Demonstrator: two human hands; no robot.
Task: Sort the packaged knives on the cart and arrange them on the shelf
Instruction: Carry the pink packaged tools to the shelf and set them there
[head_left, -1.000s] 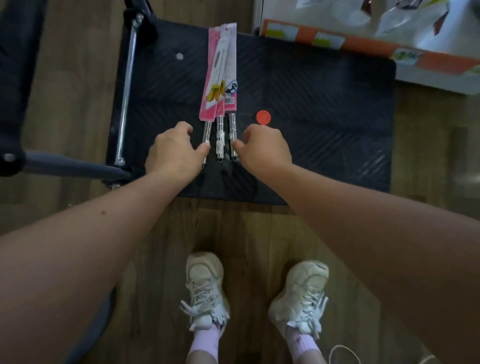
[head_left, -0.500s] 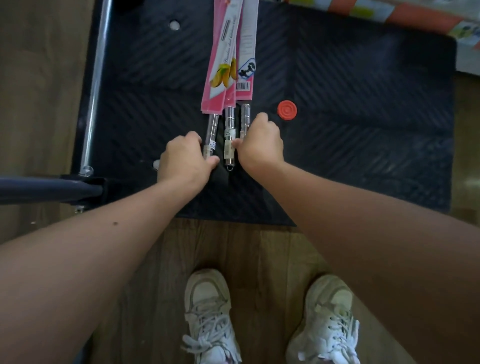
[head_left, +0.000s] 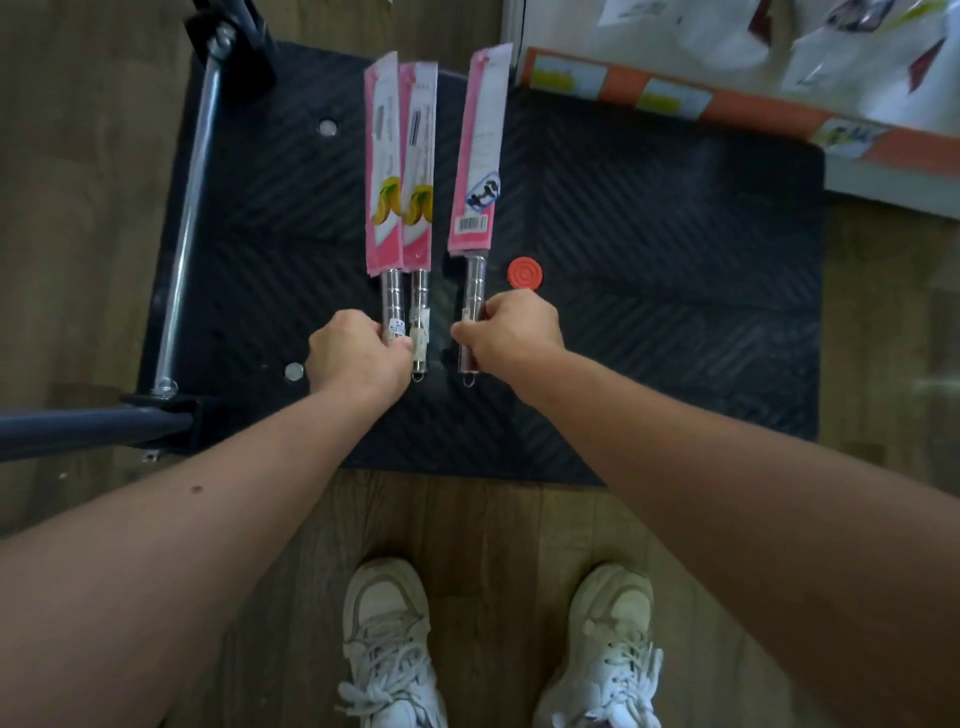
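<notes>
Three packaged knives with pink card sleeves and steel handles lie lengthwise on the black cart deck (head_left: 649, 270). My left hand (head_left: 356, 353) grips the handle of the left knife (head_left: 383, 171); the middle knife (head_left: 420, 171) lies right against it, its handle beside my thumb. My right hand (head_left: 511, 330) pinches the handle of the right knife (head_left: 478, 150), which sits apart from the other two with a gap between them.
A small red round disc (head_left: 525, 272) lies on the deck just right of the right knife's handle. The cart's metal push handle (head_left: 189, 223) runs along the left. An orange-and-white box (head_left: 727, 104) sits at the upper right. My shoes stand on the wood floor below.
The three knives were bunched together; my right hand has drawn one knife off to the right, opening a gap. Both hands now hold handles.
</notes>
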